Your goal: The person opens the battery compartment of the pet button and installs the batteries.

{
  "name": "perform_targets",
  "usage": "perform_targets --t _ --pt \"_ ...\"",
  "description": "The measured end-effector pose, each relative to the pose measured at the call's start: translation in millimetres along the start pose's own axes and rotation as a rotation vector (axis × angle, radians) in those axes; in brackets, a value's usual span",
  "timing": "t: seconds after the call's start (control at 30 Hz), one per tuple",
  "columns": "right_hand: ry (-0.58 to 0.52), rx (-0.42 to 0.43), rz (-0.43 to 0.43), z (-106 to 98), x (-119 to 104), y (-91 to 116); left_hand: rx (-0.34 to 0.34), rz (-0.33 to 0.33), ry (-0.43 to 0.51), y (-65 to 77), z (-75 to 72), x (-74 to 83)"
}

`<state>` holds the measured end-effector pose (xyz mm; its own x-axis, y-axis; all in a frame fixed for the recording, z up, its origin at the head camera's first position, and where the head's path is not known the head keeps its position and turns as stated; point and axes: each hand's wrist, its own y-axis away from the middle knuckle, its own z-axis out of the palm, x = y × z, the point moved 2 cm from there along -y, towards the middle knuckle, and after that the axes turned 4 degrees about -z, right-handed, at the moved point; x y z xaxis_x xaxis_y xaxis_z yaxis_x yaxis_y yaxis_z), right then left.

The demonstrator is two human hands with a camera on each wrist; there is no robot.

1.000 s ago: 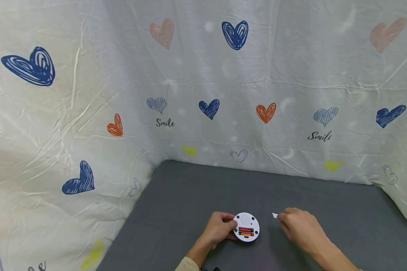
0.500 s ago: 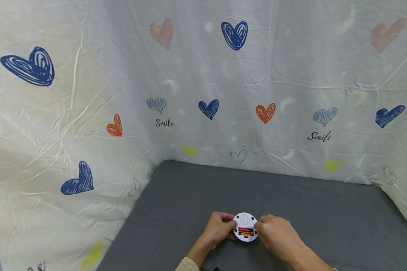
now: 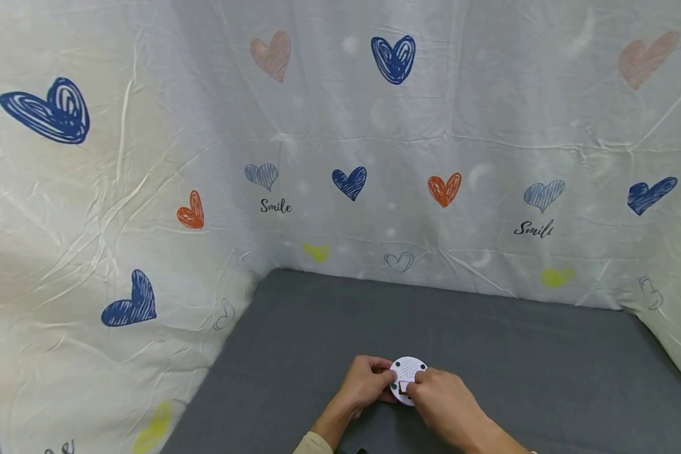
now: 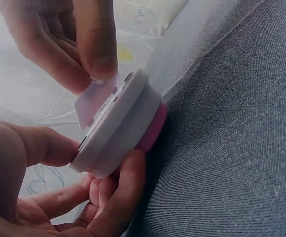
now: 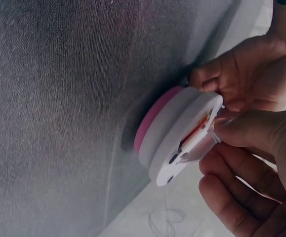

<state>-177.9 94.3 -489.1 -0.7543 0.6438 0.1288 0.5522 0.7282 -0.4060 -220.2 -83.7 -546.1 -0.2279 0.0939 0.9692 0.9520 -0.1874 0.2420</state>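
A round white device [image 3: 407,366] with a pink side facing down is held at its left edge by my left hand [image 3: 365,383], thumb on top and fingers beneath. Its upturned face has a dotted speaker grille, dark round feet and a battery compartment; part of a red-orange battery [image 5: 194,134] shows inside in the right wrist view. My right hand [image 3: 447,403] pinches a small white battery cover [image 4: 92,102] between thumb and finger. The cover stands tilted, one edge right at the compartment, and in the head view it overlaps much of the opening. My right fingers hide the device's right side.
A dark grey cloth [image 3: 329,315] covers the table under both hands. Behind and to the left hangs a pale curtain [image 3: 318,107] printed with hearts. A small dark object [image 3: 362,451] shows at the bottom edge of the head view.
My right hand has come in from the right with the battery cover, bringing it over the compartment so the batteries are now mostly hidden. My left hand and the device have stayed in place.
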Motion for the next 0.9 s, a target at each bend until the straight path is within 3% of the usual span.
perform_targets --t 0.23,0.43,0.77,0.9 --pt "0.054 0.052 0.002 6.4 -4.8 -0.4 -0.002 0.007 0.002 0.6 0.0 0.2" --pt "0.053 0.043 0.023 8.7 -6.1 -1.0 -0.002 0.011 0.0 1.4 -0.2 0.7" --pt "-0.275 -0.057 0.146 9.9 8.9 -2.9 0.009 0.01 -0.002 0.7 0.3 0.7" --pt "-0.321 -0.063 0.208 11.1 15.5 -3.7 0.003 0.009 0.003 1.4 0.3 1.6"
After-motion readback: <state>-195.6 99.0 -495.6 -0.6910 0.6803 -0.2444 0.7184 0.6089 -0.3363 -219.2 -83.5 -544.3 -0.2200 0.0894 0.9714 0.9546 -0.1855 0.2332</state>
